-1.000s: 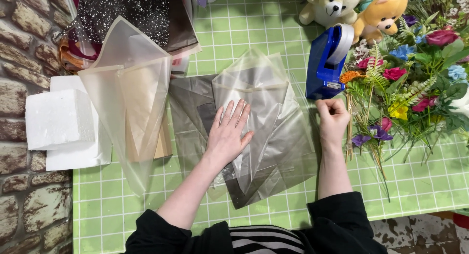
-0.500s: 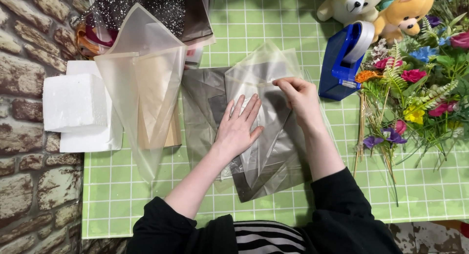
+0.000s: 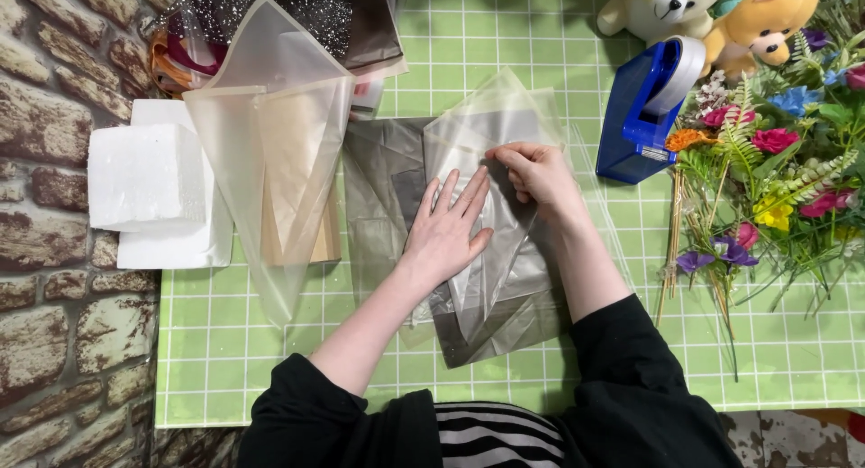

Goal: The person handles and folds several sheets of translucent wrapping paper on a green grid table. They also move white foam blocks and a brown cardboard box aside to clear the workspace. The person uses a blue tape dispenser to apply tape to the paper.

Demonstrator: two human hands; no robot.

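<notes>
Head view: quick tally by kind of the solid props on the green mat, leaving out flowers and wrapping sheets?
White foam blocks: 2
Plush bears: 2
Blue tape dispenser: 1
Total: 5

I've got the wrapping sheets (image 3: 487,252) lying mid-table (image 3: 270,378) — left hand (image 3: 448,234) flat on top of them, right hand (image 3: 539,172) just beside it, touching the sheets' upper part. Left of the sheets a folded cone of film (image 3: 270,162) rests, and left of that the foam blocks (image 3: 149,184), one stacked on another. To the right stands the tape dispenser (image 3: 644,108) — flowers (image 3: 766,171) further right, two plush bears (image 3: 712,13) behind them.
</notes>
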